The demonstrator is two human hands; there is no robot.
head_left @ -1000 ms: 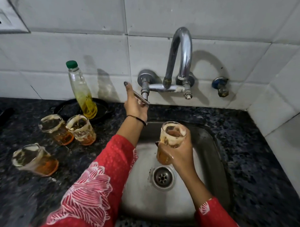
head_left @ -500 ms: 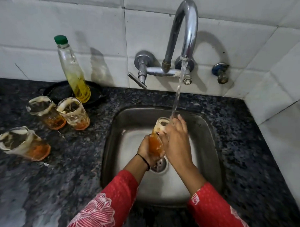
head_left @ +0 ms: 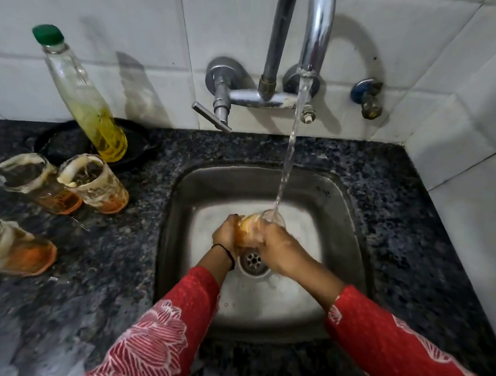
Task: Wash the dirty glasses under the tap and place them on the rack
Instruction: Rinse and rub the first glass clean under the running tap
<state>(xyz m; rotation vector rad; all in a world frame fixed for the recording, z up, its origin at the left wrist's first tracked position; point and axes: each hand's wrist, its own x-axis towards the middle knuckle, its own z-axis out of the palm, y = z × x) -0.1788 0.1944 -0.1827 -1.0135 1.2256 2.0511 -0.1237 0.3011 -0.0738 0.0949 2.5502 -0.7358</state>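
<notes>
Over the steel sink (head_left: 350,208) I hold a dirty glass (head_left: 251,226) with an orange base, tilted with its mouth to the right. My left hand (head_left: 227,235) wraps its base end and my right hand (head_left: 278,249) grips it near the rim. Water (head_left: 287,166) runs from the chrome tap (head_left: 316,35) and strikes the rim. Three more dirty glasses stand on the dark counter at the left: one at the back (head_left: 30,180), one beside it (head_left: 98,184) and one at the frame's left edge (head_left: 17,251). No rack is in view.
A bottle with a green cap (head_left: 84,103) holding yellow liquid leans in a black dish (head_left: 136,144) behind the glasses. The tap lever (head_left: 211,116) points forward left of the spout. A small valve (head_left: 368,97) sits on the tiled wall at right. The drain (head_left: 252,261) lies under my hands.
My left hand left the tap lever and came down onto the glass. Water now runs. Both hands have lowered the glass deeper into the sink and tilted it under the stream.
</notes>
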